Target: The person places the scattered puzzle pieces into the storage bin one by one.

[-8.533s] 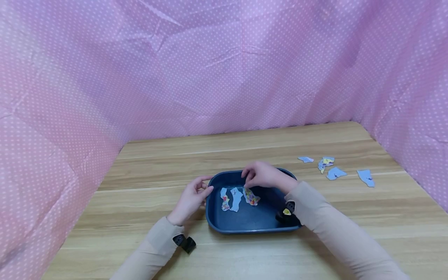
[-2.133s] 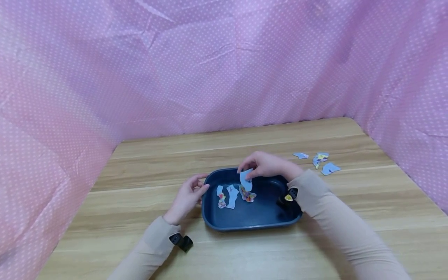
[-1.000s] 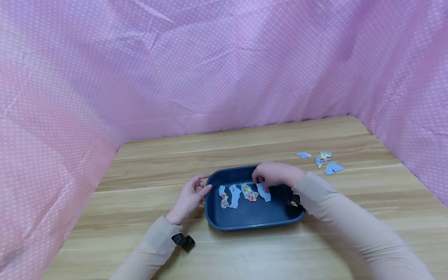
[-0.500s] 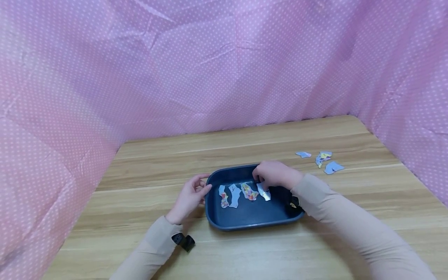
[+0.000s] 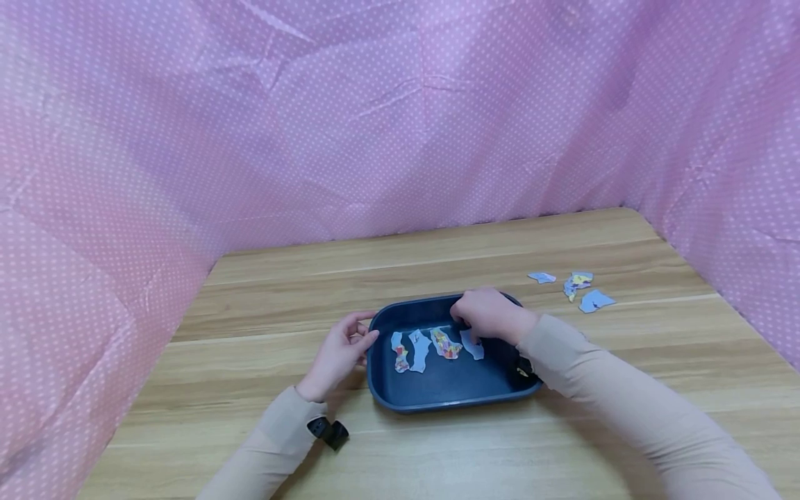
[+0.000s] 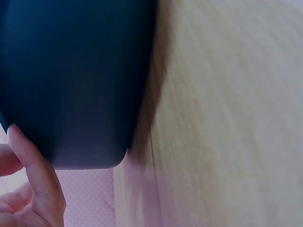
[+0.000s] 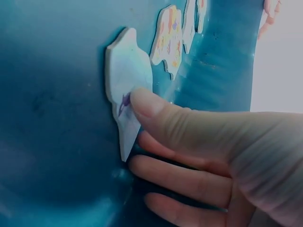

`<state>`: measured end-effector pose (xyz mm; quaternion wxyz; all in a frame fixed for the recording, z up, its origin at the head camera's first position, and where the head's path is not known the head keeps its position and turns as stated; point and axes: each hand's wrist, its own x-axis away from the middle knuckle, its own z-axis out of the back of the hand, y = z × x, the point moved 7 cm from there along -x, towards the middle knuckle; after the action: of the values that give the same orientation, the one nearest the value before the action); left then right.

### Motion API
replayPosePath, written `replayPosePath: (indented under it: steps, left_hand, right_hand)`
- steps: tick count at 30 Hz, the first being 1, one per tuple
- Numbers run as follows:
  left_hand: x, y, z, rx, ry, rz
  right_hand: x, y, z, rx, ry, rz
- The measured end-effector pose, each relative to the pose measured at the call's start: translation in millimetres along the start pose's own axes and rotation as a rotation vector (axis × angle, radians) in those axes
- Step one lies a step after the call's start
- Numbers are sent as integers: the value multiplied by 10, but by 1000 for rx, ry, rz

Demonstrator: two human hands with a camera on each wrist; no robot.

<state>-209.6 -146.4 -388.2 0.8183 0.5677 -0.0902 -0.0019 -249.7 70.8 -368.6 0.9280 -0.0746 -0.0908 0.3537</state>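
A dark blue tray (image 5: pixel 437 403) stands on the wooden table, and my left hand (image 5: pixel 337 354) grips its left rim with the thumb at the edge. Inside, irregular puzzle pieces lie in a row: a blue piece with red and yellow print (image 5: pixel 401 353), a plain pale blue one (image 5: pixel 419 350) and a multicoloured one (image 5: pixel 446 344). Rightmost is a light blue puzzle piece with a small purple mark (image 7: pixel 128 71). My right hand (image 5: pixel 494 316) reaches in over the far rim, its thumb on this piece and the other fingers curled beside its edge.
On the table beyond the tray's right side lie a small blue piece (image 5: pixel 542 277), a blue and yellow piece (image 5: pixel 577 283) and a pale blue piece (image 5: pixel 596 301). A pink dotted cloth (image 5: pixel 400 139) hangs around the table's back and sides.
The right hand has brought the light blue piece from the far right of the table into the tray, right of the multicoloured piece. Half a second ago it shone with glare. The left hand keeps its place.
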Motion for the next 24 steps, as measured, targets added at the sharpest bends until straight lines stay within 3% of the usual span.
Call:
replayPosePath:
  steps: [5, 10, 13, 20, 24]
  left_hand:
    - [3, 5, 3, -3, -2, -5]
    - [5, -3, 3, 2, 2, -6]
    - [5, -3, -2, 7, 1, -12]
    - [-7, 9, -3, 19, -1, -17]
    - [-8, 11, -11, 14, -5, -16]
  right_hand:
    - [6, -11, 11, 17, 5, 14]
    - [-1, 23, 9, -40, -22, -8]
    - [-4, 54, 44, -127, -18, 5]
    - [32, 128, 213, -440, 9, 106]
    - [88, 160, 311, -518, -4, 126]
